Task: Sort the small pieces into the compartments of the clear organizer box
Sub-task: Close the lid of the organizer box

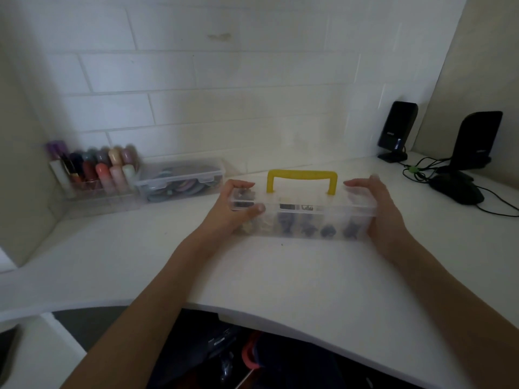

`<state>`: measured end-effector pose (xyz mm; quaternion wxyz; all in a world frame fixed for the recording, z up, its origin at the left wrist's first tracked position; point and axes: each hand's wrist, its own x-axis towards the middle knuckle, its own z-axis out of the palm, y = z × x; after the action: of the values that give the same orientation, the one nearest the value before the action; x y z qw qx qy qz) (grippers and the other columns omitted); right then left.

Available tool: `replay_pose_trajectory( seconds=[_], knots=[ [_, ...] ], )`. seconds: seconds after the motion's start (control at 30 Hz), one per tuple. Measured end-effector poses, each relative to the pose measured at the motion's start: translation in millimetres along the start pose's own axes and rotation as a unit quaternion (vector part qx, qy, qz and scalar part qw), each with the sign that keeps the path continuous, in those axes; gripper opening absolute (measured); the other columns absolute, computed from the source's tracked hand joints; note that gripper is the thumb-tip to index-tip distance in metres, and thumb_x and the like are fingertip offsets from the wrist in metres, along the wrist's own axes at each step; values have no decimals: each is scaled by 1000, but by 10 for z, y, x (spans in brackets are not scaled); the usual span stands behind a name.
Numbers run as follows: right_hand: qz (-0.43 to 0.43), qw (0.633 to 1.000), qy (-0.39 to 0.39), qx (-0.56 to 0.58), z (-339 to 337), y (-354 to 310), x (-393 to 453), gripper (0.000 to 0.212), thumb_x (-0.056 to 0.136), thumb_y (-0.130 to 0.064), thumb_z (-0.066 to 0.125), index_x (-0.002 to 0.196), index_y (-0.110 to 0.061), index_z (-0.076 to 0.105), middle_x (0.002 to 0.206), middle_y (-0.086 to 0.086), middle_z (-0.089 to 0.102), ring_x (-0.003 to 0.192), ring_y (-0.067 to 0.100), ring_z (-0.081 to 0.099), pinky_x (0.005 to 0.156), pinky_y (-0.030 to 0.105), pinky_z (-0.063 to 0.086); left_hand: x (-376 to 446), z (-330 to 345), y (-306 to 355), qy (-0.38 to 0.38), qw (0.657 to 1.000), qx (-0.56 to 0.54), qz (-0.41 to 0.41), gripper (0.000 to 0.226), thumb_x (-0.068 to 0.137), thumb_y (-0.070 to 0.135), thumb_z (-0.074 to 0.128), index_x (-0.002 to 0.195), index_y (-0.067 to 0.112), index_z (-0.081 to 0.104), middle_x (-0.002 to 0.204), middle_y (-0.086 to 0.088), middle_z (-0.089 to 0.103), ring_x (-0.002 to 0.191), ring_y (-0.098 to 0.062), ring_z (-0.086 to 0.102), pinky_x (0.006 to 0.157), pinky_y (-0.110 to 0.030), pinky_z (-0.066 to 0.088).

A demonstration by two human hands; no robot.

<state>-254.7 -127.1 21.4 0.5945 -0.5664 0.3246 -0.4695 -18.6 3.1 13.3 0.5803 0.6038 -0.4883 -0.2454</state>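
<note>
Tabletop [280,276]: white, curved front edge, set against a tiled wall.

Clear organizer box [303,217]: lies mid-tabletop, long side toward you, lid closed, yellow handle [302,179] standing up from the lid. Small pieces [328,230], mostly dark, show through the front wall in separate compartments (too blurred to name).

Your left hand [233,209]: forearm reaches in from lower left; the hand clasps the box's left end, fingers [238,186] curled over the lid's top, thumb pressed on the front edge.

Your right hand [384,214]: forearm enters from lower right; the palm lies against the box's right end, fingers stretched fairly straight over the lid's far corner, close together.

Far left: a clear rack of coloured bottles [98,169], and just beside it a lidded clear case [179,178].

Far right: two black speakers [397,130] and a black mouse [457,189] with cables.
</note>
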Motion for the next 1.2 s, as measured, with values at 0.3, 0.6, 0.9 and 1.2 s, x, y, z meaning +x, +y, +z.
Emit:
replay_pose_trajectory(
  seconds=[0.3,0.6,0.9,1.2],
  knots=[
    [-47,985,-28,-163,-62,72,-50,63,70,-13,80,120,-29,46,126,9,49,54,24,61,51,31,52,-57,31,-43,41,997,42,44,62,61,12,84,113,17,50,106,12,53,71,16,57,63,-5,44],
    [-60,983,-32,-169,-96,112,-27,68,61,-6,85,114,-27,47,125,7,50,74,23,65,52,29,50,-42,43,-69,55,995,54,58,60,63,14,84,112,19,50,104,14,53,76,18,55,64,-3,42],
    [-73,975,-16,-208,-59,73,-70,66,63,-12,84,117,-26,48,120,-2,53,71,8,64,59,32,54,-35,52,-70,71,993,66,68,60,60,20,86,110,24,51,104,14,55,84,8,60,71,-10,48],
    [-112,947,79,-290,-28,243,210,46,85,-37,66,128,-38,48,88,13,64,84,30,65,70,30,47,240,202,-134,140,855,422,268,62,76,58,55,111,8,64,128,-9,59,130,-24,43,110,-40,26]
  ],
)
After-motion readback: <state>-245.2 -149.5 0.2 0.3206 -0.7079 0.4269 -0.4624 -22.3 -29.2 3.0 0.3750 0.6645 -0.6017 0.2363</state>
